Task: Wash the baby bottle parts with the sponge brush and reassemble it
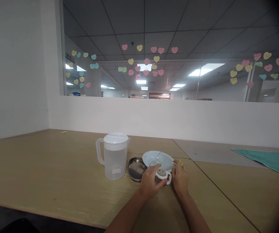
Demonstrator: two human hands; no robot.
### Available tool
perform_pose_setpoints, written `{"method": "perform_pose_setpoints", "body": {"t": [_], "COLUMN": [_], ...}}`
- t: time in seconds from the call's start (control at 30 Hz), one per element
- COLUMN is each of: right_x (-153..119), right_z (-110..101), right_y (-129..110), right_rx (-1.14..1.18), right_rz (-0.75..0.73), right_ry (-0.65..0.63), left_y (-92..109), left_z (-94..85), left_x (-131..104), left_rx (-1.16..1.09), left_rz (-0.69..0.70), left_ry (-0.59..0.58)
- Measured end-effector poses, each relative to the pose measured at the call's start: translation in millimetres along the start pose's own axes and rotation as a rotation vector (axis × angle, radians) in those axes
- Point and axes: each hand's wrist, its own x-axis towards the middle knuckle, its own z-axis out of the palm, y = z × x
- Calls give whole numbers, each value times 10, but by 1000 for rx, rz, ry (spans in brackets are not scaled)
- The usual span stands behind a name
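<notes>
Your left hand (150, 183) grips the small white-rimmed container (162, 173), in front of the pale bowl (154, 156). It appears light, rigid; steady its body or handle. Your right hand (180, 178) pinches something small, partly hidden.

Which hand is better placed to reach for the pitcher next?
Likely the left hand: it's nearer the pitcher, with the metal dish in between, though its fingers are on the white-handled container. The right hand is farther off, beyond that container.
</notes>
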Motion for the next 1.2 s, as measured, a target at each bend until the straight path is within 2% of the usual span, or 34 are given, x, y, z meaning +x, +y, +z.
{"method": "perform_pose_setpoints", "body": {"t": [0.2, 0.37, 0.5, 0.7, 0.93, 1.2], "right_x": [-6, 8, 25, 35, 17, 4], "right_z": [-16, -33, -49, 41, 66, 72], "right_y": [21, 34, 30, 52, 91, 84], "right_rx": [-108, -167, -112, 10, -27, -44], "right_rz": [-111, -142, -170, -28, -86, -28], "right_ry": [21, -55, -107, -34, -76, -118], "left_y": [1, 1, -11, -23, -4, 2], "left_z": [3, -2, -3, 6, 0, -4], "left_x": [-3, -1, -4, -4, 1, 0], "left_rx": [8, 2, -4, -5, -4, -7], "left_rz": [-1, -4, -2, 4, 6, 5], "left_ry": [7, 11, 2, 6, 6, 4]}}
